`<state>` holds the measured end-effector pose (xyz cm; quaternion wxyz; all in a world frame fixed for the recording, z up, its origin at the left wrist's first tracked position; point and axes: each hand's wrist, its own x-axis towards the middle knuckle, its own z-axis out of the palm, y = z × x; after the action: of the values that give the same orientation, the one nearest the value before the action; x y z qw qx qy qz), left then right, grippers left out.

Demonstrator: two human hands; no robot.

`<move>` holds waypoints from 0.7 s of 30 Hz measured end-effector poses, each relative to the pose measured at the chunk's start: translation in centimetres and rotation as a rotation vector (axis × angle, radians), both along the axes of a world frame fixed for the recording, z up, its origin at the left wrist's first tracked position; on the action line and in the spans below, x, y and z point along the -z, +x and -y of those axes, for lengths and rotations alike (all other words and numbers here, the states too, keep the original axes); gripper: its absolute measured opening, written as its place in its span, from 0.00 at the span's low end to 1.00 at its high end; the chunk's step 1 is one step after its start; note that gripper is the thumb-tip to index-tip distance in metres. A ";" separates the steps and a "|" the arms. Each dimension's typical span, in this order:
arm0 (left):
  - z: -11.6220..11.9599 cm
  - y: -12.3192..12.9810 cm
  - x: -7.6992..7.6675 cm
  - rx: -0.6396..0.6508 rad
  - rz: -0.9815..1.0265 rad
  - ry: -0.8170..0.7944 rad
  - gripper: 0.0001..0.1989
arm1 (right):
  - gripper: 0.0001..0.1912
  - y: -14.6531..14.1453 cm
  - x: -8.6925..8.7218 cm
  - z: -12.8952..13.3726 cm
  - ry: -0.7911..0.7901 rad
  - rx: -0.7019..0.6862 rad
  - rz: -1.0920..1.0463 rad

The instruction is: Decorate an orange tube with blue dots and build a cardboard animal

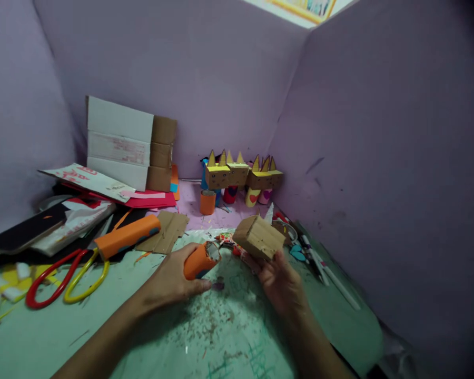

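Observation:
My left hand point(181, 276) is wrapped round an orange paper tube point(199, 261), its open end tilted up to the right. In my right hand point(280, 279) is a small brown cardboard box point(258, 237), held by its lower right side above the green table. The tube and the box are apart, with a narrow gap between them. Behind them stand cardboard figures point(227, 176) with yellow pointed tops on coloured tubes, and a short orange tube point(207, 202) stands in front of them.
Scissors with red and yellow handles point(86, 292), a longer orange tube point(128, 237) and stacked card lie at the left. Pens point(314, 258) lie at the right. A folded cardboard sheet point(120, 142) leans on the back wall. Scraps litter the green table point(237, 337).

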<state>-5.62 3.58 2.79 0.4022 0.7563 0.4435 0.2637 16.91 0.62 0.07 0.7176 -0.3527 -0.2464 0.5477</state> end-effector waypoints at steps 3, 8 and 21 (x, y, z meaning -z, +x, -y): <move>-0.1 0.0 0.2 -0.005 -0.011 0.029 0.29 | 0.35 -0.3 0.6 0.1 0.099 0.147 0.157; -0.8 -0.4 0.8 -0.042 -0.015 0.082 0.27 | 0.45 -1.1 1.3 0.4 0.184 0.381 0.571; -0.9 -0.1 1.4 -0.027 -0.017 0.124 0.26 | 0.40 -1.5 0.5 0.8 0.152 0.386 0.711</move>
<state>-5.71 4.48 1.39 0.3473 0.7759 0.4398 0.2897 15.40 -0.18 -0.44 0.7014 -0.5056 -0.4481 0.2272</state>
